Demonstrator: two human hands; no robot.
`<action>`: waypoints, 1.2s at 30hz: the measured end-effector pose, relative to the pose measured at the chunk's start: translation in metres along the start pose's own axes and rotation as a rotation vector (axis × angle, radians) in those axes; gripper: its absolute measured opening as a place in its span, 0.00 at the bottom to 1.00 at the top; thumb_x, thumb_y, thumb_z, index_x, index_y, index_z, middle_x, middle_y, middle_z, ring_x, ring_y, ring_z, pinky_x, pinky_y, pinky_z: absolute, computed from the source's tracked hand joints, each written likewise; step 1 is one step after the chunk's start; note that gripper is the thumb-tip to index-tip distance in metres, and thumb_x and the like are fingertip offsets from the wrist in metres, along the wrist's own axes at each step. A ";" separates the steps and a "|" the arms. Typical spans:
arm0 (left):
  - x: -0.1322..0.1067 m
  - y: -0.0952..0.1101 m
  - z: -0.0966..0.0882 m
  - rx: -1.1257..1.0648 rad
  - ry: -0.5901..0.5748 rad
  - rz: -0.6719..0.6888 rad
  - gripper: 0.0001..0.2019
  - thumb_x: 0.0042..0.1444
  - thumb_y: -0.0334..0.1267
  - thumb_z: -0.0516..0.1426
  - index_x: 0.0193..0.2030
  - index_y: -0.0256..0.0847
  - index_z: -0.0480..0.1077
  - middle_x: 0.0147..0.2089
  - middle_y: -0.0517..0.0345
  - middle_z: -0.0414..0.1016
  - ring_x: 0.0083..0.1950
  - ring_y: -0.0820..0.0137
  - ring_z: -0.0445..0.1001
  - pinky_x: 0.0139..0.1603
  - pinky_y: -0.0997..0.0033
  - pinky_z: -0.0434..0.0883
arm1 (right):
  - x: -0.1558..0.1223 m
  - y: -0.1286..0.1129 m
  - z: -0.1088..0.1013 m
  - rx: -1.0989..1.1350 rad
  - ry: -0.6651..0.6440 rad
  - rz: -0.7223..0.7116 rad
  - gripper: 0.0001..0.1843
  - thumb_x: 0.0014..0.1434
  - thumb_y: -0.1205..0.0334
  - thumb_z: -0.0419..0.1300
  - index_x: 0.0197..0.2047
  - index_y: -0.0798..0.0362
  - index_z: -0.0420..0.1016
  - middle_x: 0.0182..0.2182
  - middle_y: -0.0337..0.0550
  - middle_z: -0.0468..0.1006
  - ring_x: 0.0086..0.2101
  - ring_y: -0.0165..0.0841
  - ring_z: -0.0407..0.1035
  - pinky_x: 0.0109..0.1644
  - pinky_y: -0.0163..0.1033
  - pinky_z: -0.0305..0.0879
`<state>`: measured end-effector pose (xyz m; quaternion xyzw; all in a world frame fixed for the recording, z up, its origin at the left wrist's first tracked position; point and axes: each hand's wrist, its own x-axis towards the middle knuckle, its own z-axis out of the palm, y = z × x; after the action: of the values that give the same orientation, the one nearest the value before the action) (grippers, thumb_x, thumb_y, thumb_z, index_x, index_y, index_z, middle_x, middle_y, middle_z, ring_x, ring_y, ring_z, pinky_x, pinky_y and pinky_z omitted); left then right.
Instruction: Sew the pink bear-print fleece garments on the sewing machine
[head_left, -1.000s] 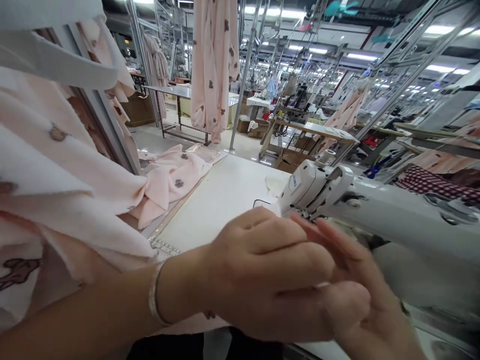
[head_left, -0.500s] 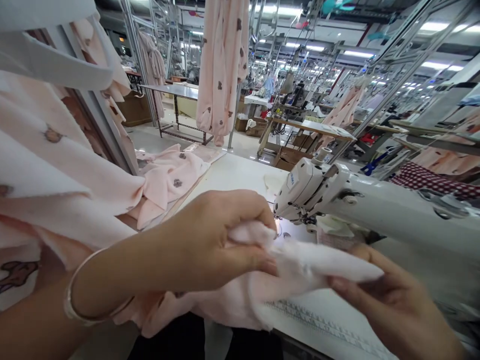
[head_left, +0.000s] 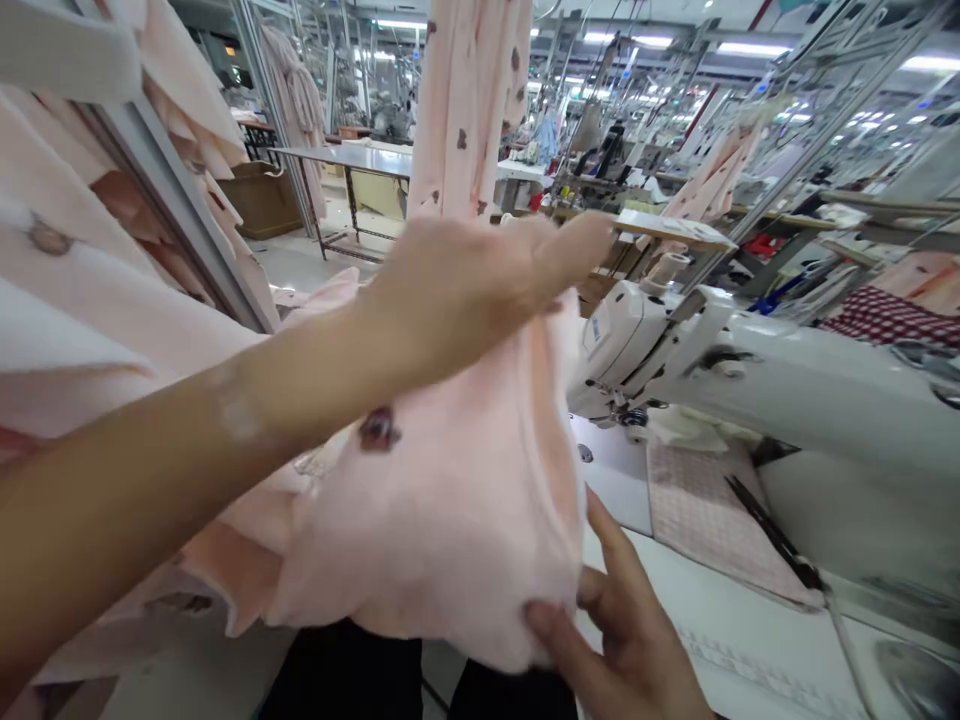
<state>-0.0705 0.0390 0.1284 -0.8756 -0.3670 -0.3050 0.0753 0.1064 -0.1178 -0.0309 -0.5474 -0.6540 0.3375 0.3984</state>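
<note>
A pale pink fleece garment piece with a dark printed motif hangs between my hands in front of the sewing machine. My left hand, raised and blurred by motion, is closed on its upper edge. Low on the right, my right hand pinches the piece's lower corner between thumb and fingers. An open edge with a peach-coloured inner side runs between the two hands. The machine's needle area is just right of the fabric, and part of the white table lies hidden behind it.
Dark thread snips lie on a pinkish checked cloth beside the machine. More pink printed fabric hangs at the left by a metal post. A long pink garment hangs ahead. Workshop tables stand beyond.
My left hand has risen, lifting and spreading the fabric that was bunched between both hands. My right hand has moved left and down along it. The checked cloth and snips now show.
</note>
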 end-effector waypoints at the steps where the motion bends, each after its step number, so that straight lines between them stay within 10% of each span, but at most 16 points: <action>1: 0.010 -0.011 0.021 0.057 -0.052 0.007 0.08 0.62 0.37 0.52 0.40 0.36 0.69 0.31 0.58 0.68 0.29 0.73 0.64 0.34 0.68 0.62 | 0.000 0.011 -0.003 -0.071 0.025 -0.003 0.38 0.64 0.53 0.52 0.69 0.47 0.33 0.30 0.36 0.77 0.29 0.31 0.74 0.33 0.37 0.73; 6: 0.011 -0.027 0.110 0.158 -0.420 0.036 0.10 0.57 0.35 0.58 0.46 0.36 0.68 0.46 0.50 0.70 0.43 0.65 0.68 0.44 0.63 0.62 | 0.004 0.045 -0.023 -0.600 0.048 -0.297 0.12 0.61 0.56 0.56 0.48 0.47 0.68 0.29 0.38 0.73 0.29 0.32 0.69 0.31 0.38 0.65; 11: -0.030 -0.013 0.128 -0.240 -0.815 0.189 0.06 0.54 0.41 0.59 0.38 0.45 0.73 0.37 0.59 0.74 0.45 0.65 0.67 0.53 0.57 0.56 | 0.014 0.045 -0.018 -0.683 -0.055 -0.413 0.13 0.62 0.66 0.54 0.50 0.49 0.68 0.28 0.39 0.70 0.30 0.32 0.65 0.34 0.39 0.57; 18: -0.041 -0.014 0.150 -0.341 -0.677 0.237 0.06 0.57 0.36 0.56 0.30 0.40 0.69 0.29 0.63 0.72 0.32 0.73 0.67 0.41 0.69 0.60 | 0.024 0.033 -0.004 -0.614 -0.043 -0.372 0.08 0.60 0.68 0.53 0.40 0.49 0.71 0.27 0.37 0.72 0.29 0.31 0.64 0.36 0.39 0.50; 27: -0.073 -0.009 0.178 -0.323 -0.438 0.242 0.07 0.63 0.35 0.50 0.37 0.38 0.68 0.38 0.57 0.70 0.40 0.69 0.64 0.46 0.66 0.61 | 0.024 0.025 0.016 -0.435 -0.056 -0.502 0.12 0.56 0.73 0.47 0.38 0.52 0.68 0.22 0.36 0.69 0.25 0.29 0.61 0.35 0.40 0.51; 36: -0.060 -0.014 0.169 -0.402 -0.565 0.232 0.08 0.63 0.37 0.51 0.35 0.39 0.68 0.37 0.60 0.71 0.39 0.71 0.66 0.47 0.68 0.60 | 0.025 0.029 -0.001 -0.626 0.154 -0.564 0.10 0.58 0.74 0.54 0.32 0.52 0.72 0.30 0.42 0.72 0.33 0.33 0.62 0.37 0.40 0.56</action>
<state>-0.0319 0.0732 -0.0444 -0.9584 -0.2045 -0.1065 -0.1684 0.1185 -0.0884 -0.0522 -0.4652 -0.8173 -0.0412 0.3375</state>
